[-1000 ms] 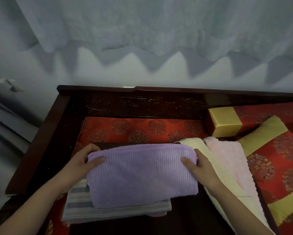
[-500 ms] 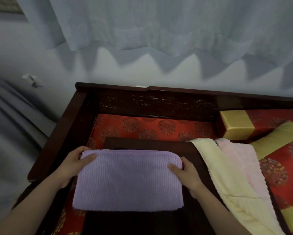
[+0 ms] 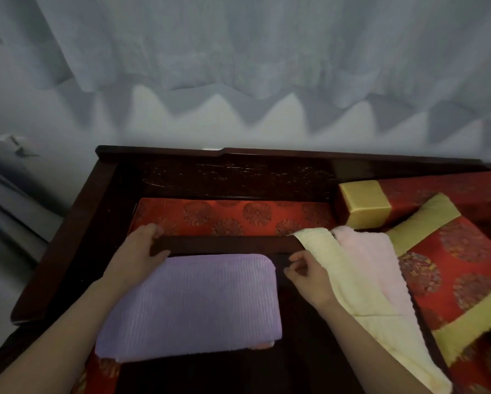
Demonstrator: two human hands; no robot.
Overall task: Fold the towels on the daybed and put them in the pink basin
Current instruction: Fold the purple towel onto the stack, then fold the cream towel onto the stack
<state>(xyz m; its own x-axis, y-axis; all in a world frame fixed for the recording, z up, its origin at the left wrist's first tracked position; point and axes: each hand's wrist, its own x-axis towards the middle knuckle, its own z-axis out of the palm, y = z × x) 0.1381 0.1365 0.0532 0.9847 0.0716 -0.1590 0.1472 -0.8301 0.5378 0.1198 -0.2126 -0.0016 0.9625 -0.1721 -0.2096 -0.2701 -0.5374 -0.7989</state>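
The folded purple towel (image 3: pixel 190 302) lay flat on the dark desk (image 3: pixel 230 244) on the daybed (image 3: pixel 238 214). The left hand (image 3: pixel 140 257) rested at its 10 o'clock corner, fingers relaxed, gripping nothing. The right hand (image 3: pixel 309 278) was at 2 o'clock (fingers loosely curled, empty), just beside the yellow towel (image 3: pixel 349 285); the pink towel (image 3: pixel 372 257) lay at 3 o'clock.

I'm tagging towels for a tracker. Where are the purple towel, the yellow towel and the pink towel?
purple towel (image 3: pixel 193 302), head view, middle of its folded top face.
yellow towel (image 3: pixel 378 334), head view, middle of the draped strip.
pink towel (image 3: pixel 366 251), head view, its upper part.
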